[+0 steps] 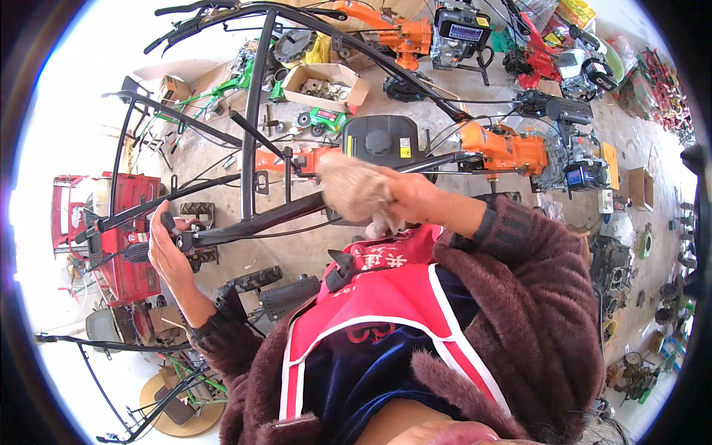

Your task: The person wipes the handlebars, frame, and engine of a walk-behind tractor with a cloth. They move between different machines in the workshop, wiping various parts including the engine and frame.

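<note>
My right hand (411,194) holds a bunched beige cloth (353,186) over the lower black handlebar tube (289,210) of a tiller. My left hand (167,250) is at the ribbed black grip (137,252) at that handlebar's left end; its palm and thumb are beside the grip and lever, and whether the fingers close on it cannot be told. Beyond the cloth is a black fuel tank (380,139) with a round cap. An orange machine housing (267,160) shows behind the frame's upright tube. The cloth hides part of the tube.
More tillers with orange gearboxes (503,149) and engines stand beyond and to the right. An open cardboard box (325,83) of metal parts lies on the floor. At the left is a red vehicle (133,222). A black perforated muffler (289,296) and a tyre (258,279) are close to my left forearm.
</note>
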The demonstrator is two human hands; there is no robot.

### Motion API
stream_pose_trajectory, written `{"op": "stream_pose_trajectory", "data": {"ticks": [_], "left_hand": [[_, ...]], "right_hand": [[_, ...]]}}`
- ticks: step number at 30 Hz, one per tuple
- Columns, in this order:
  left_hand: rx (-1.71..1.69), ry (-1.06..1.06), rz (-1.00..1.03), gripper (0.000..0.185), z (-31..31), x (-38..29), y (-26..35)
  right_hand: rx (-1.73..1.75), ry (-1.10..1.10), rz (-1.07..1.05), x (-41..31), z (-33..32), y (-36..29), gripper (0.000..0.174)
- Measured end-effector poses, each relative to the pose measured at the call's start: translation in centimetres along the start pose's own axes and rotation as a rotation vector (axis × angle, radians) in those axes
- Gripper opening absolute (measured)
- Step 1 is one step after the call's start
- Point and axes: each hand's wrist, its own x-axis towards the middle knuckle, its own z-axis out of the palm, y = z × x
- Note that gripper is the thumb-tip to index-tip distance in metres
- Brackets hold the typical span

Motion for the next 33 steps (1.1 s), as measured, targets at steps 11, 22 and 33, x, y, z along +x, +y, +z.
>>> {"op": "stream_pose_trajectory", "data": {"ticks": [11, 22, 33], "left_hand": [[0.009, 0.169, -0.237, 0.032, 2.8, -0.1, 3.4], [0.174, 0.267, -0.24, 0.033, 3.4, 0.0, 2.9], [0.247, 0.247, -0.246, 0.04, 3.2, -0.5, 3.7]], "right_hand": [[-0.049, 0.295, 0.316, -8.3, -2.5, 19.7, 0.046], [-0.013, 0.337, 0.332, -8.6, -1.4, 21.8, 0.046], [0.049, 0.308, 0.375, -8.8, -1.4, 22.0, 0.049]]}}
